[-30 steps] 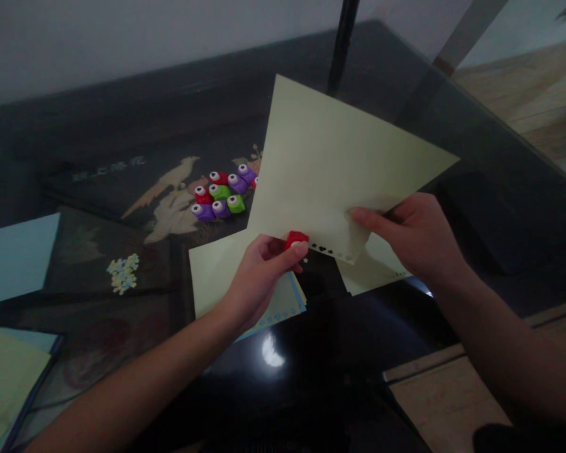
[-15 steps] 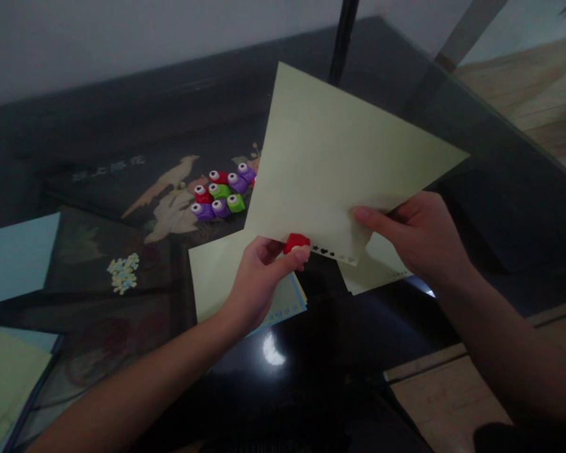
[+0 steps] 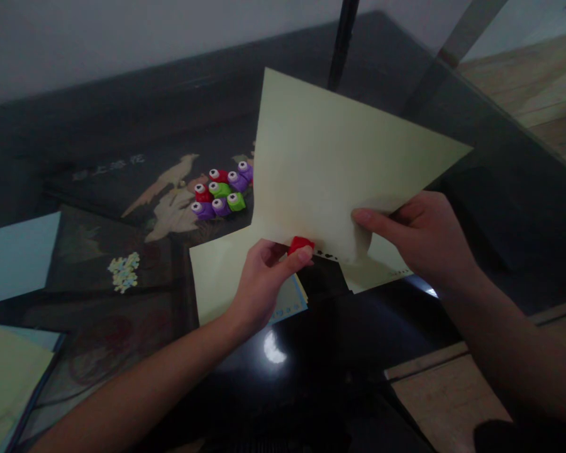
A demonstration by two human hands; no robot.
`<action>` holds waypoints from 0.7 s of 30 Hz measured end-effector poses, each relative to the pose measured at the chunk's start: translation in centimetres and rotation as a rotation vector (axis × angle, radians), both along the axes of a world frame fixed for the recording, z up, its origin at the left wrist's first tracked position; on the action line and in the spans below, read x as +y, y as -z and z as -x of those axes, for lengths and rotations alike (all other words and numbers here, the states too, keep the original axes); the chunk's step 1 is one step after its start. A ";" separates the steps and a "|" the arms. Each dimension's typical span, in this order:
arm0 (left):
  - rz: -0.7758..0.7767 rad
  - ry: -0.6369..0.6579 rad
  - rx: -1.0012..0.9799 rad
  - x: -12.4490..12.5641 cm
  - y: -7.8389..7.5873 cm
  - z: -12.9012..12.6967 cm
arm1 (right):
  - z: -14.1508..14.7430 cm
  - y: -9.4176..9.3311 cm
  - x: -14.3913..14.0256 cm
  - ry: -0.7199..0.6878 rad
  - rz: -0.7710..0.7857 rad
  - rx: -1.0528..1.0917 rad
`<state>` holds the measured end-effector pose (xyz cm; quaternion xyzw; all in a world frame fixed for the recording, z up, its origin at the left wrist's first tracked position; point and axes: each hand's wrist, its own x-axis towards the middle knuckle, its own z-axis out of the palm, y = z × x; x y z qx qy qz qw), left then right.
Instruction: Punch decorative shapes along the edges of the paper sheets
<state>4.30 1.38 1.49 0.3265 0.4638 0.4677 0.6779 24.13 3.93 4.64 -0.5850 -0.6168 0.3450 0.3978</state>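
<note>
While the left hand (image 3: 264,283) grasps a red punch (image 3: 300,244), its thumb on top, at the near edge of a pale yellow sheet (image 3: 325,170), the right hand (image 3: 419,233), at three o'clock from the punch, pinches that sheet. Dim light makes it hard to tell whether the punch is pressed down. A short row of holes (image 3: 329,256) runs toward four o'clock; toward ten o'clock the edge shows none, so this row looks only partly done. Under the left hand, stacked sheets (image 3: 221,270) show a blue row at six o'clock, which seems finished work. Farther out on the tabletop (image 3: 330,333), more punches (image 3: 219,192) cluster at ten o'clock, paper cutouts (image 3: 124,272) lie heaped at nine, and yellow paper (image 3: 9,377) rests at eight.
</note>
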 end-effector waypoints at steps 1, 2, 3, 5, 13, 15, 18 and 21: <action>0.004 -0.002 -0.009 0.0 0.0 0.0 | 0.0 0.0 0.0 0.002 0.001 0.001; 0.004 0.004 -0.014 0.0 0.0 0.0 | 0.0 -0.1 0.0 0.005 0.004 0.004; -0.002 0.014 -0.013 0.1 -0.1 0.0 | 0.1 -0.1 0.0 0.008 0.008 0.010; -0.018 0.041 0.003 0.1 -0.1 0.1 | 0.1 -0.2 0.1 0.010 0.010 0.025; -0.015 0.103 0.066 0.3 -0.3 0.4 | -0.1 0.1 0.2 0.020 -0.003 0.022; 0.005 0.118 0.097 0.3 -0.5 0.4 | -0.2 0.1 0.3 0.021 0.003 0.011; 0.060 0.150 0.122 0.3 -1.0 0.3 | -0.5 0.3 0.5 0.018 -0.002 0.033; 0.101 0.183 0.098 0.3 -1.3 0.3 | -0.7 0.4 0.6 0.005 0.021 0.051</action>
